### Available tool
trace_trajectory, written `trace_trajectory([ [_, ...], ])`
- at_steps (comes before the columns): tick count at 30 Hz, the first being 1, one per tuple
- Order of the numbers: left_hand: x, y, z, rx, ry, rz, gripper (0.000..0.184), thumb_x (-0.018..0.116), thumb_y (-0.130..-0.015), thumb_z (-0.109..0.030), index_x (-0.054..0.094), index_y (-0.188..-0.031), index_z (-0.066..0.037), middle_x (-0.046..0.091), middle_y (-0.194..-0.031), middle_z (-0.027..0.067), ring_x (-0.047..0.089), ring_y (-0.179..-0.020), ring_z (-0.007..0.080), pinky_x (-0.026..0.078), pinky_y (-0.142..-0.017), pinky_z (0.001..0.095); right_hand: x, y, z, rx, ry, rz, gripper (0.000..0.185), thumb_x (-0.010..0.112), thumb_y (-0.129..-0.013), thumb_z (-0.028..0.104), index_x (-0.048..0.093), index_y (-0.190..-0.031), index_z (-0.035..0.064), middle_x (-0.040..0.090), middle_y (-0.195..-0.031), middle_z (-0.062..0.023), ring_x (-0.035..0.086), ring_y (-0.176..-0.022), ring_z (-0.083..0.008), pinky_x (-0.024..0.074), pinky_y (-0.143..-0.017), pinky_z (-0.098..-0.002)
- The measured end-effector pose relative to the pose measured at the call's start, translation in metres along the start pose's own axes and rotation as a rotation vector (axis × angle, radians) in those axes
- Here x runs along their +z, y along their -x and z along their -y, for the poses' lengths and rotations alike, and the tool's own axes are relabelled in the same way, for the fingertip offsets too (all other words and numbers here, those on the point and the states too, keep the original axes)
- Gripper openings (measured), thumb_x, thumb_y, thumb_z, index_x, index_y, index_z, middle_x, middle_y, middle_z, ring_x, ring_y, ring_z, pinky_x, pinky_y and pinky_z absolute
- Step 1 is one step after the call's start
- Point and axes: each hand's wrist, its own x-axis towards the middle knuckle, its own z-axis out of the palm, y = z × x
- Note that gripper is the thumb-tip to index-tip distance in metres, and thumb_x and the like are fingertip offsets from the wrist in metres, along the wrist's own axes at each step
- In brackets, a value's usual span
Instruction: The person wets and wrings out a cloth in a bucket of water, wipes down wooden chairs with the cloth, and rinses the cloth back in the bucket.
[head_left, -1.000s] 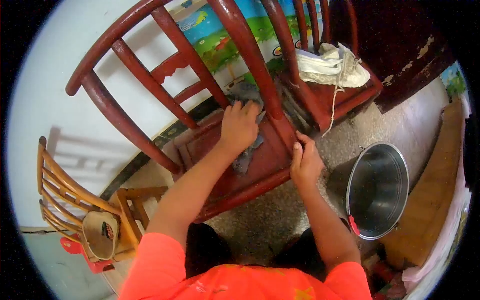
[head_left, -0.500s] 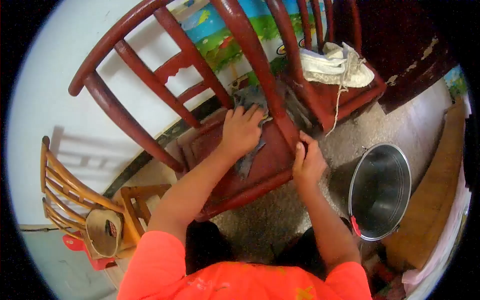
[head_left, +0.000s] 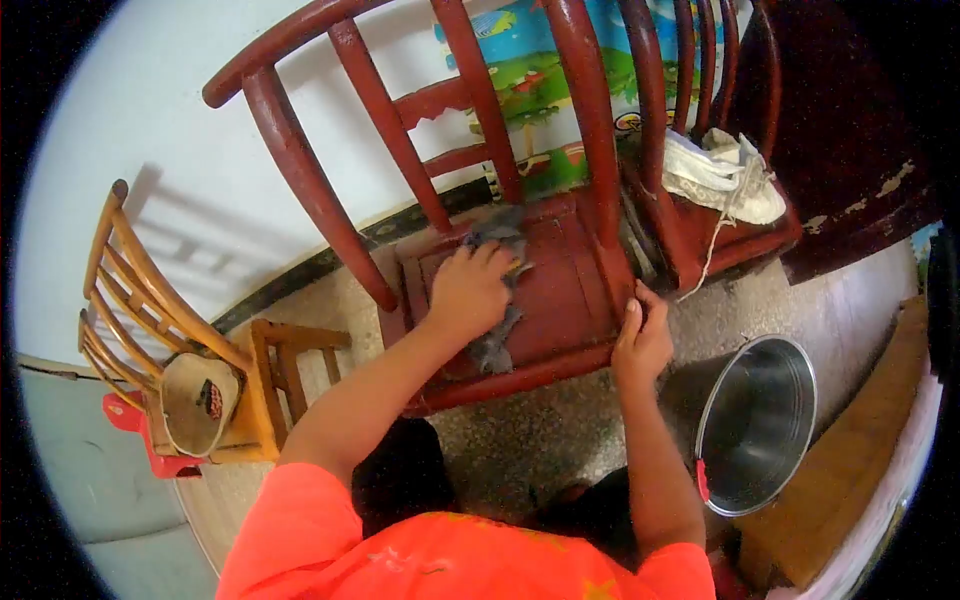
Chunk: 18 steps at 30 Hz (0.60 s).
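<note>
A dark red wooden chair [head_left: 560, 325] stands in front of me, its slatted back toward the wall. On the left half of its seat lies a crumpled grey cloth [head_left: 492, 350]. My left hand [head_left: 470, 288] presses down on this cloth, fingers curled over it, so part of the cloth is hidden beneath the palm. At the seat's right edge my right hand [head_left: 642, 340] grips the chair, near the foot of the back post, with the thumb on top. The fingertips on the far side are not fully visible.
Another red chair [head_left: 690, 230] stands behind to the right, with a whitish cloth bundle [head_left: 735, 180] on it. A metal bucket [head_left: 760, 430] is by my right arm. To the left is a light wooden chair [head_left: 240, 435] holding a beige container [head_left: 190, 385].
My left hand and the grey cloth have shifted left across the seat. My right hand keeps its grip on the chair's edge. The whole view has shifted, so the furniture appears farther right.
</note>
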Motion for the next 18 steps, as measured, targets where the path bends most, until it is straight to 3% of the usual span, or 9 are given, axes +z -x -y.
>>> trace_trajectory([
  [2, -0.001, 0.007, 0.013, -0.058, 0.023, 0.001, 0.035, 0.057, -0.070, -0.009, 0.057, -0.105, -0.009, 0.058, -0.106, 0.0114, 0.054, -0.089, 0.0342, 0.047, -0.077, 0.0420, 0.000, 0.000, 0.002, 0.013, -0.001, -0.005, 0.023, 0.051, -0.092, 0.023, 0.056, -0.107, 0.0063, 0.064, -0.107, -0.0127, 0.062, -0.092, -0.0340, 0.0486, -0.077, -0.0409],
  [5, -0.004, -0.002, 0.022, -0.092, 0.229, -0.421, 0.026, 0.052, -0.075, -0.004, 0.056, -0.101, -0.004, 0.059, -0.096, 0.0143, 0.052, -0.084, 0.0385, 0.044, -0.075, 0.0433, -0.002, 0.001, 0.006, 0.011, -0.034, -0.009, 0.022, 0.053, -0.091, 0.021, 0.056, -0.107, 0.0064, 0.064, -0.108, -0.0125, 0.062, -0.094, -0.0338, 0.0485, -0.078, -0.0411],
  [9, 0.018, -0.048, 0.019, -0.093, 0.101, -0.481, 0.022, 0.056, -0.077, -0.010, 0.055, -0.098, -0.002, 0.059, -0.094, 0.0166, 0.053, -0.086, 0.0382, 0.044, -0.076, 0.0448, -0.002, -0.001, 0.002, 0.004, -0.019, 0.031, 0.020, 0.053, -0.090, 0.018, 0.056, -0.106, 0.0066, 0.064, -0.109, -0.0127, 0.061, -0.095, -0.0339, 0.0482, -0.080, -0.0412],
  [11, 0.019, -0.059, 0.018, -0.081, 0.023, -0.110, 0.050, 0.065, -0.080, -0.030, 0.049, -0.111, 0.006, 0.057, -0.102, 0.0224, 0.054, -0.093, 0.0395, 0.044, -0.083, 0.0459, -0.001, -0.001, 0.000, -0.011, -0.031, 0.028, 0.020, 0.053, -0.090, 0.018, 0.056, -0.106, 0.0065, 0.063, -0.109, -0.0133, 0.061, -0.095, -0.0342, 0.0482, -0.080, -0.0410],
  [12, 0.015, -0.066, 0.027, -0.080, 0.019, -0.112, 0.050, 0.065, -0.080, -0.030, 0.049, -0.111, 0.006, 0.057, -0.102, 0.0224, 0.054, -0.093, 0.0395, 0.044, -0.083, 0.0459, 0.001, -0.001, -0.001, -0.012, -0.041, 0.017, 0.020, 0.053, -0.090, 0.018, 0.056, -0.106, 0.0065, 0.063, -0.109, -0.0138, 0.061, -0.094, -0.0345, 0.0482, -0.079, -0.0408],
  [14, 0.001, -0.080, 0.045, -0.073, 0.237, 0.378, 0.076, 0.067, -0.074, -0.053, 0.046, -0.113, 0.009, 0.058, -0.105, 0.0233, 0.056, -0.097, 0.0393, 0.044, -0.085, 0.0459, -0.002, -0.003, 0.003, -0.010, -0.024, 0.021, 0.020, 0.053, -0.090, 0.018, 0.055, -0.106, 0.0066, 0.063, -0.108, -0.0138, 0.061, -0.094, -0.0345, 0.0481, -0.079, -0.0406],
  [15, -0.001, -0.089, 0.046, -0.075, 0.237, 0.384, 0.076, 0.067, -0.074, -0.053, 0.046, -0.113, 0.009, 0.058, -0.105, 0.0233, 0.056, -0.097, 0.0393, 0.044, -0.085, 0.0459, -0.004, -0.001, 0.004, -0.009, -0.004, 0.031, 0.020, 0.052, -0.090, 0.018, 0.055, -0.106, 0.0067, 0.063, -0.108, -0.0138, 0.061, -0.094, -0.0345, 0.0481, -0.079, -0.0404],
  [17, -0.005, -0.108, 0.043, -0.158, 0.085, 0.638, 0.089, 0.067, -0.068, -0.064, 0.046, -0.114, 0.010, 0.058, -0.106, 0.0236, 0.057, -0.100, 0.0385, 0.046, -0.085, 0.0451, -0.004, 0.001, 0.005, -0.005, -0.004, 0.036, 0.020, 0.052, -0.090, 0.018, 0.055, -0.106, 0.0068, 0.063, -0.107, -0.0132, 0.061, -0.095, -0.0343, 0.0481, -0.079, -0.0402],
  [18, -0.010, -0.112, 0.041, -0.160, 0.081, 0.624, 0.089, 0.067, -0.068, -0.064, 0.046, -0.114, 0.010, 0.058, -0.106, 0.0236, 0.057, -0.100, 0.0385, 0.046, -0.085, 0.0451, -0.003, -0.002, 0.004, -0.001, -0.002, 0.031, 0.020, 0.052, -0.090, 0.018, 0.055, -0.106, 0.0070, 0.063, -0.107, -0.0127, 0.061, -0.095, -0.0340, 0.0482, -0.079, -0.0399],
])
